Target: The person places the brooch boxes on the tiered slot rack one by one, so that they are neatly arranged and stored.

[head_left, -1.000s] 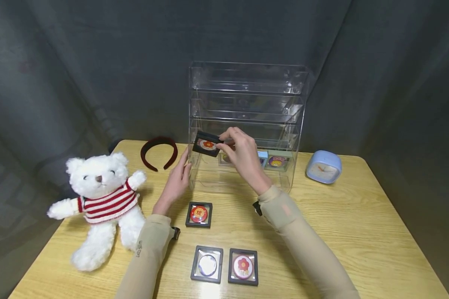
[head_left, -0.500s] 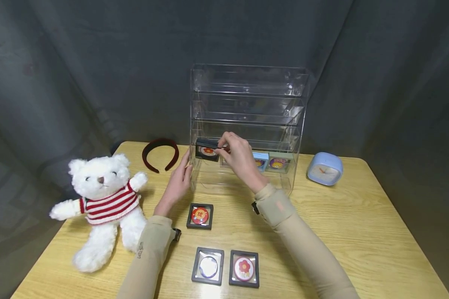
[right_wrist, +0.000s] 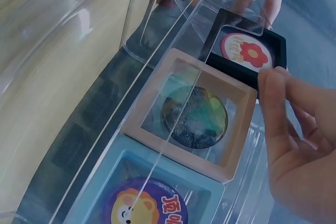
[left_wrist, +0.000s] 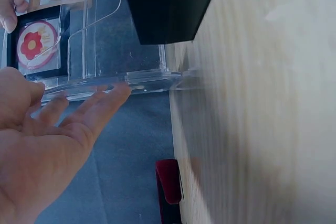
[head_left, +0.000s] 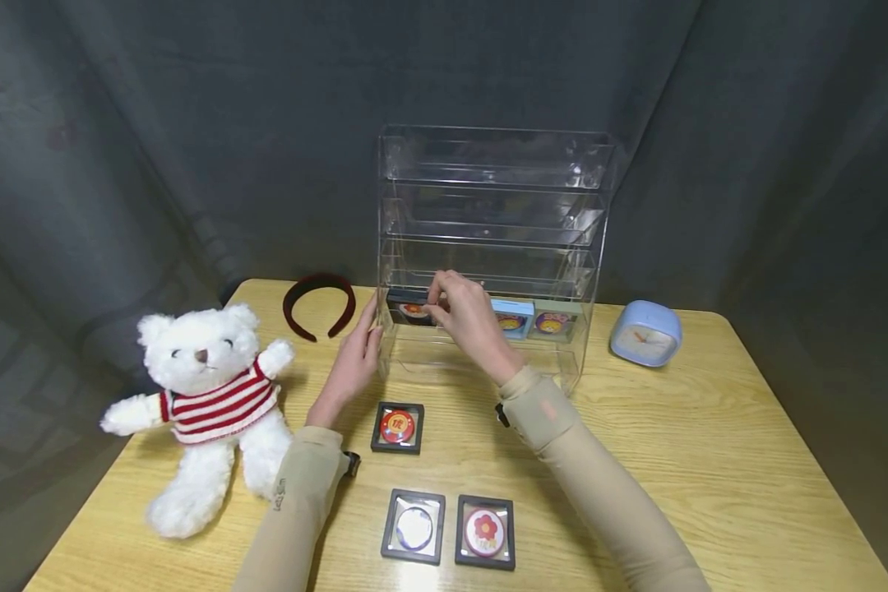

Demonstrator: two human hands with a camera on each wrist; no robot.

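The right hand (head_left: 469, 316) has its grip pinched, thumb against fingers, on the near right edge of a black frame (head_left: 409, 308), which sits at the left end of a low shelf in a clear display rack (head_left: 488, 197). Inside that frame is a white badge (right_wrist: 247, 52) with a red flower and small yellow lettering too fine to read. The left hand (head_left: 355, 353) has a released grip, its extended fingers lying against the rack's left side.

To the right of the black frame, on the same shelf, come a tan frame (right_wrist: 241, 129) with a dark marbled badge, a blue frame (head_left: 512, 306) and a green frame (head_left: 575, 319). The blue frame's purple badge (right_wrist: 147, 205) carries a yellow animal and red, white-edged Chinese characters, the first apparently 顶. The green frame's badge has lettering too small to read.

On the counter (head_left: 681, 460), nearer than the rack, a red badge (head_left: 397, 426) in a dark frame bears a character that looks like 虎. Nearer still lie a framed pale badge (head_left: 414, 528), washed out by glare, and, to its right, a framed flower badge (head_left: 484, 532) with tiny yellow writing. The left sleeve (head_left: 293, 481) seems to read "Let's Slim". A teddy bear (head_left: 210, 411) in a red-and-white striped jumper is at the left, a dark red headband (head_left: 289, 304) is at the far left, and a blue clock (head_left: 645, 333) stands right of the rack.
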